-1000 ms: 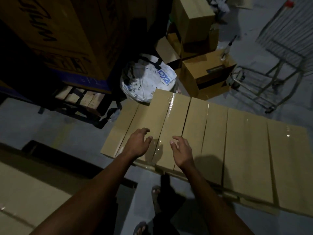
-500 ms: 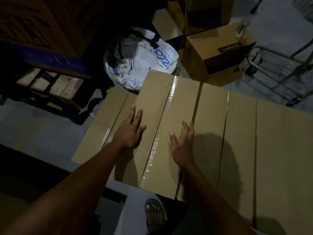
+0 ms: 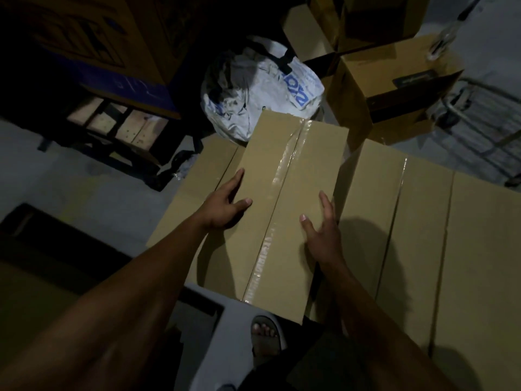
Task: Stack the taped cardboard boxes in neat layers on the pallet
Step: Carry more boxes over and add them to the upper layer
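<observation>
A brown cardboard box with clear tape down its middle seam sits raised above a row of similar taped boxes. My left hand holds its left edge, thumb on top and fingers down the side. On the right edge, my right hand grips with the thumb on the top face and the fingers over the side. Another taped box lies partly under it on the left. Whatever the row rests on is hidden.
A crumpled white bag lies just beyond the held box. Open cardboard boxes stand at the back right beside a metal trolley. A large dark carton sits on a wooden pallet at the left. My sandalled foot is below.
My hands went from hovering over the boxes to lying on top, then to the box's two side edges. The box now stands higher and nearer than its neighbours.
</observation>
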